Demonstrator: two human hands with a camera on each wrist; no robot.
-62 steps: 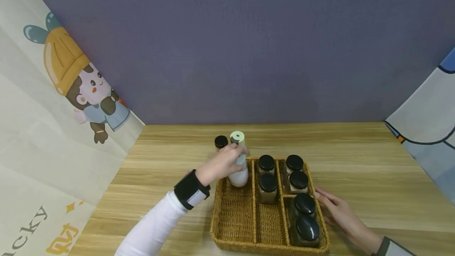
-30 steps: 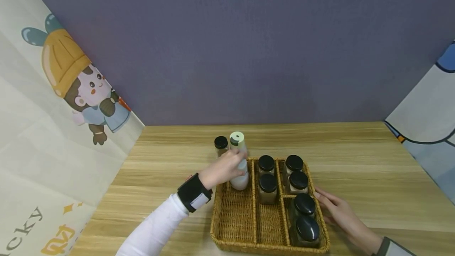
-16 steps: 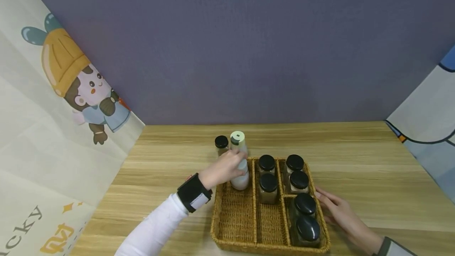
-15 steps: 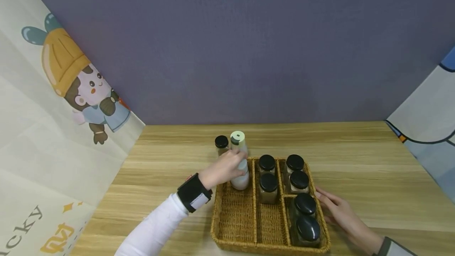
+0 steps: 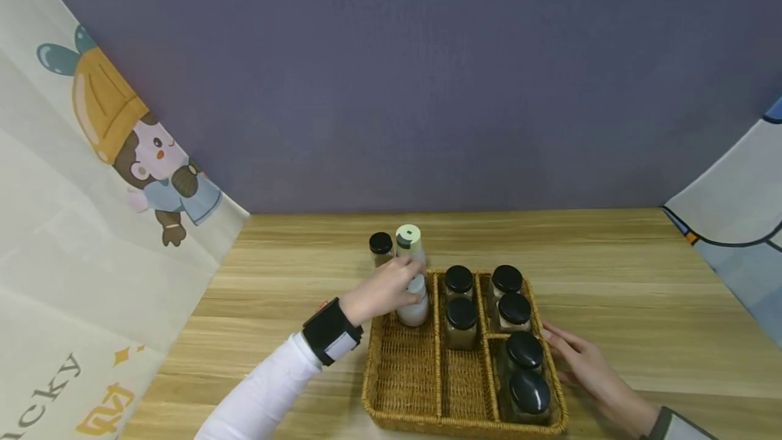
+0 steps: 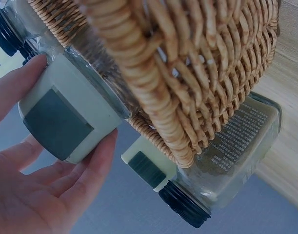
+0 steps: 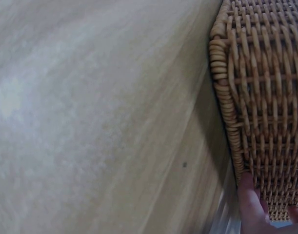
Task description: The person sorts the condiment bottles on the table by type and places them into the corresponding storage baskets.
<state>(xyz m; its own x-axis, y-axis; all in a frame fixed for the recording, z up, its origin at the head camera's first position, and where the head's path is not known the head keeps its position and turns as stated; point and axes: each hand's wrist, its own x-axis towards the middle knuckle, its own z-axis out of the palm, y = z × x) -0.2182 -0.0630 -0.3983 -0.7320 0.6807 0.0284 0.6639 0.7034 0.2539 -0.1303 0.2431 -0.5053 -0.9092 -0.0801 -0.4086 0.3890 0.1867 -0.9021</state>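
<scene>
My left hand grips a white bottle in the back of the wicker basket's left compartment. In the left wrist view, thumb and fingers lie on opposite sides of its wide pale cap, which bears a dark green rectangle; clear glass shows below it. The wicker basket has woven dividers. Against its right outer side rests my right hand, fingers extended; in the right wrist view its fingertips touch the weave, while most of that hand is out of frame.
Two black-lidded jars stand in the middle compartment, and several more fill the right ones. Behind the basket's back left corner are a black-lidded spice jar and a bottle with a pale green cap. A wooden table lies underneath.
Since the oldest frame, my left hand and the white bottle have come slightly down and toward me in the compartment. In the last half second they barely move. The right hand stays put.
</scene>
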